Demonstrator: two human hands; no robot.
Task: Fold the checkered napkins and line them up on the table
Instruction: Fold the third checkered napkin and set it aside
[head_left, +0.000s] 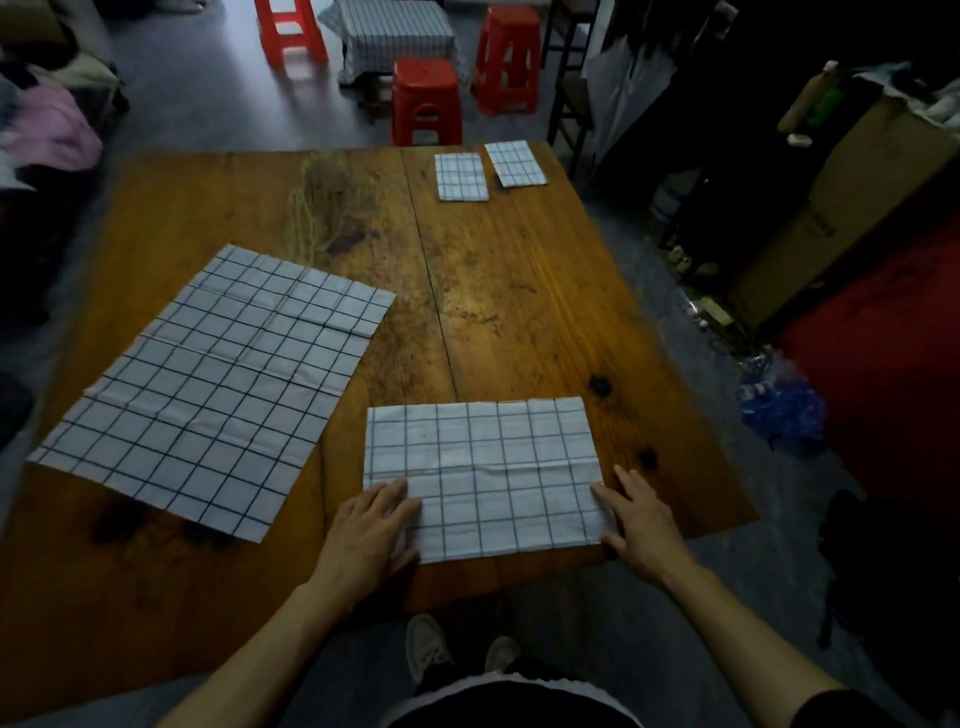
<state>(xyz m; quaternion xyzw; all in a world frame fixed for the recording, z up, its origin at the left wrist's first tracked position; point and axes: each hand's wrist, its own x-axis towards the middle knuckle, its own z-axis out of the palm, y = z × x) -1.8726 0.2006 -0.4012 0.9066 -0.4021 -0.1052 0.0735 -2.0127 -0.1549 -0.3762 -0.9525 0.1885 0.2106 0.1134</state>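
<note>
A half-folded checkered napkin (483, 478) lies flat near the front edge of the wooden surface (519, 291), at about 6 o'clock. The left hand (371, 530) rests on its left end at 7 o'clock, fingers (395, 491) straight and lying flat on the cloth. The right hand (641, 519) rests at its right end at 5 o'clock, fingers straight too, touching the cloth edge. Neither hand grips anything; both just press down.

A big open napkin (218, 384) is spread out at 9 o'clock, well apart from the half-folded one. Its near corner hangs a little over the surface edge.

Far away at 1 o'clock lie two small folded napkins, side by side. The left folded napkin (461, 176) sits straight. The right folded napkin (515, 163) is turned a bit and lies just beside it, near the far corner.

Past the surface, at 12 o'clock, stand red stools (426, 101) around a little table with a checkered cloth (387, 31). A cardboard box (852, 208) stands at 2 o'clock. The person's shoes (426, 644) show on the floor at 6 o'clock.
</note>
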